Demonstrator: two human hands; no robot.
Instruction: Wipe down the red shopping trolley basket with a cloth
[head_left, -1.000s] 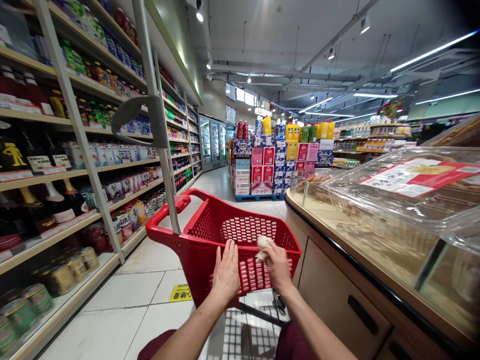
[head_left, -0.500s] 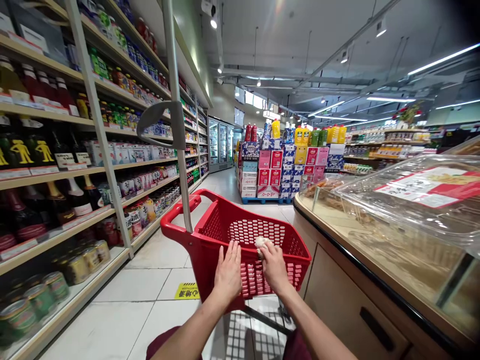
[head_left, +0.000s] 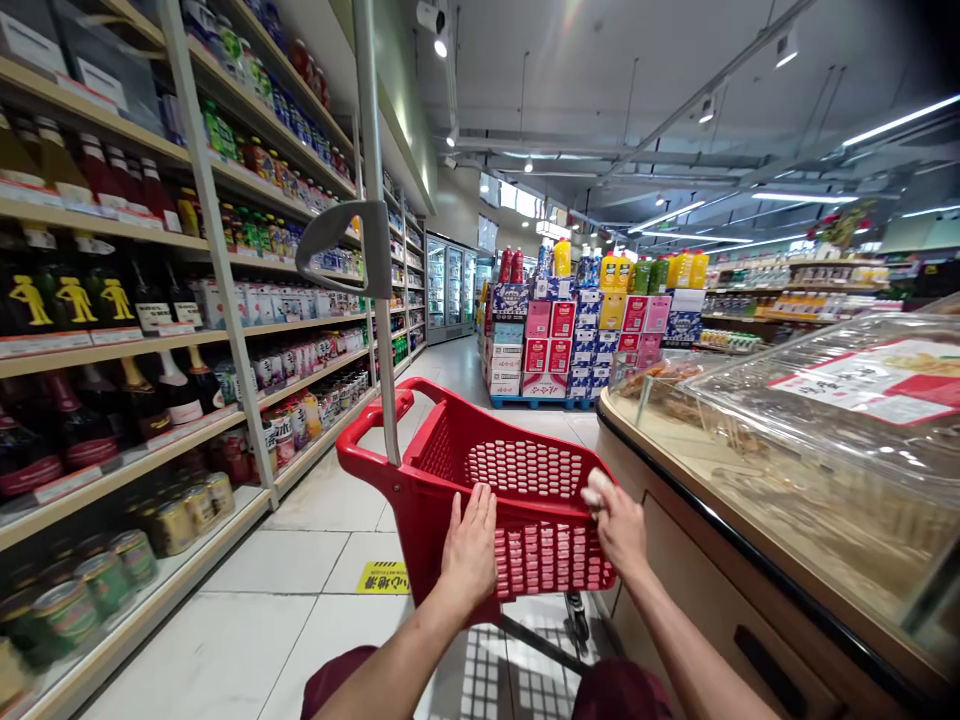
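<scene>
A red plastic shopping basket cart (head_left: pixel 442 510) with perforated sides stands in front of me, a grey pole with a looped handle (head_left: pixel 379 250) rising from its left end. My left hand (head_left: pixel 471 545) lies flat against the cart's near side just under the rim, fingers stretched out. In my right hand (head_left: pixel 621 525) a crumpled whitish cloth (head_left: pixel 598 488) is gripped at the right end of the rim. The cloth's lower part is hidden by my fingers.
Shelves (head_left: pixel 232 330) of bottles and cans line the left. A glass-topped counter (head_left: pixel 660 470) with clear food boxes (head_left: pixel 825 380) stands close on the right. Stacked drink cartons (head_left: pixel 555 350) stand ahead. A yellow floor sticker (head_left: pixel 382 577) lies on the tiles.
My right hand has moved right along the rim with the cloth, from the middle to the right end. My left hand stays on the cart's side. The view has shifted slightly.
</scene>
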